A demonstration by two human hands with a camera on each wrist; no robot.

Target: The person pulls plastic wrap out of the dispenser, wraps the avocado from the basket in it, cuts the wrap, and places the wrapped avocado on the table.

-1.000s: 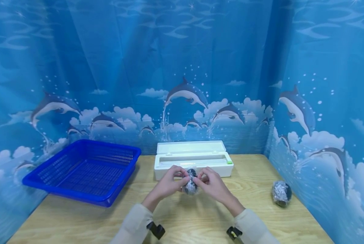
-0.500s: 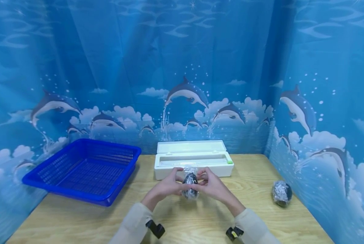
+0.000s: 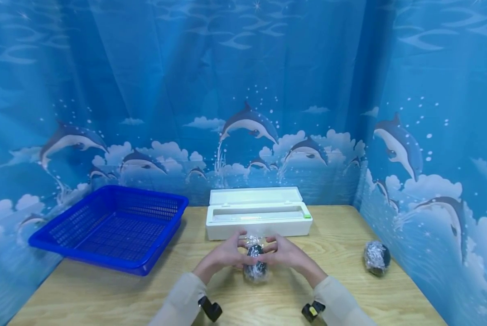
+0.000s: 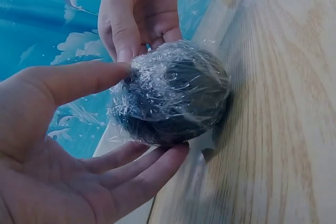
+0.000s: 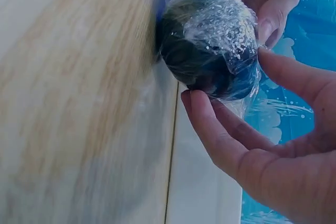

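Note:
A dark, rounded item (image 3: pixel 255 267) in crinkled cling film stands low at the middle of the table, between my two hands. My left hand (image 3: pixel 229 253) grips it from the left, thumb on the near side and fingers round the far side. From the right, my right hand (image 3: pixel 284 252) holds it the same way, its thumb almost meeting the left one. Both wrist views show fingertips curled against the film on the wrapped item (image 4: pixel 173 93). Loose clear film stands up at its far end. What the dark item is, the film hides.
Behind the hands sits a white cling film dispenser box (image 3: pixel 259 229) with its lid raised. A blue plastic basket (image 3: pixel 145 262) stands at the left. Near the table's right edge lies another film-wrapped dark item (image 3: pixel 377 258). Dolphin-print curtains (image 3: pixel 243 68) enclose the back and sides.
Both hands have come slightly nearer with the wrapped item, away from the white box. Their thumbs have moved from the film's top down onto the item's near side.

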